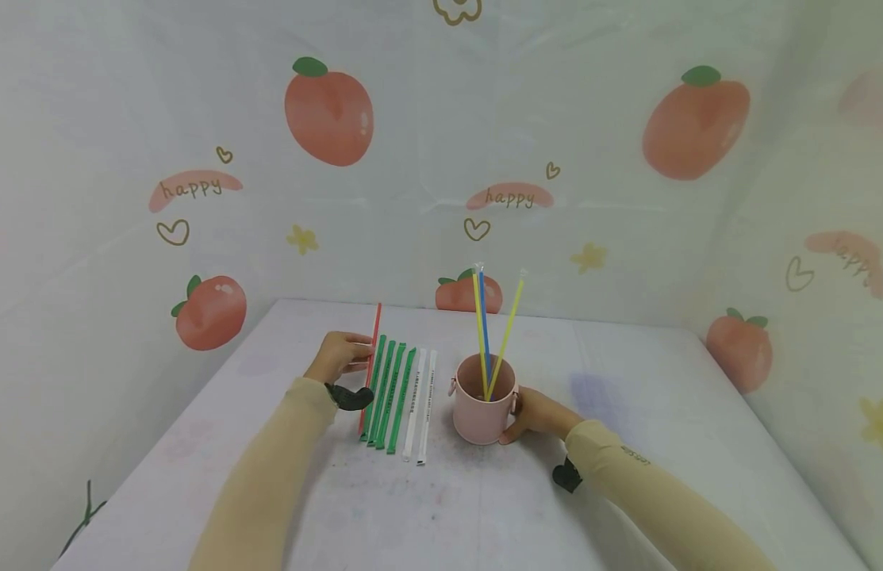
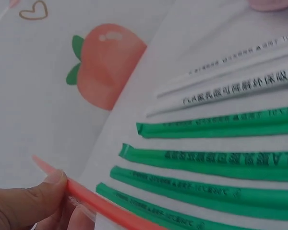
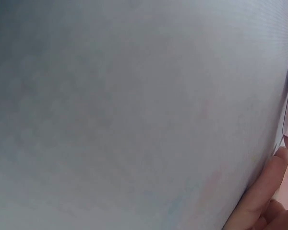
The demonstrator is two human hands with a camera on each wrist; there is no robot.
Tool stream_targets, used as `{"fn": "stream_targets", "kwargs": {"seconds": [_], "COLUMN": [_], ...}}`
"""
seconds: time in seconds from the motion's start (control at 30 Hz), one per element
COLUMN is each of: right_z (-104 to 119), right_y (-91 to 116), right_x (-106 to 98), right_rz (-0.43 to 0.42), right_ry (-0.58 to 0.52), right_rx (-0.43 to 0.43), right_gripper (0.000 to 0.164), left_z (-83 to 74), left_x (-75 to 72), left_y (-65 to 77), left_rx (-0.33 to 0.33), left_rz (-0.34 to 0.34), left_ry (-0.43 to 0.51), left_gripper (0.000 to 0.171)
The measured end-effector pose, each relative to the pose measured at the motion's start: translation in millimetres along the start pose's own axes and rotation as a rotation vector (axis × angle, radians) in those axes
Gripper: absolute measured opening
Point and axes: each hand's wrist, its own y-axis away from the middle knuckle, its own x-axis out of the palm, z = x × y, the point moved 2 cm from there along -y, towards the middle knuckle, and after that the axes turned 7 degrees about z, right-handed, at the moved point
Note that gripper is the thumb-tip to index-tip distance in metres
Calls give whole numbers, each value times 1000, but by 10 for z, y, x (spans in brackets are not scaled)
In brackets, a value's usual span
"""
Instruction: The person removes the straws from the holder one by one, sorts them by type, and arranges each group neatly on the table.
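Note:
My left hand pinches a red straw between thumb and fingers at the left end of a row of straws. In the left wrist view, the straw's tip points past the thumb, and clear wrap shows by the fingers. Beside it lie several green-wrapped straws and two white-wrapped straws, side by side. My right hand grips the right side of a small pink bucket, thumb low at the front, other fingers partly hidden behind. Two yellow straws and a blue straw lean inside the bucket.
A white-covered table carries everything. Behind it hangs a pale curtain printed with peaches and hearts, continuing along both sides. At the lower left edge sits a thin dark green stalk-like thing.

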Motion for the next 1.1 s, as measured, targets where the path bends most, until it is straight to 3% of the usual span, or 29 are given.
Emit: {"fn": "stream_targets", "kwargs": {"seconds": [0.77,1.1], "right_z": [-12,2], "right_y": [-9,-2], "right_x": [-1,-5], "right_rz": [-6,-2], "right_ry": [25,29], "right_rx": [23,25], "right_gripper": [91,91], "left_z": [357,359], "left_x": [-50,-18], "left_y": [-93,-62], "left_rx": [-142,-108], "left_rz": [-49,-51], "left_ry": [-108,-115], "left_gripper": [30,28]}}
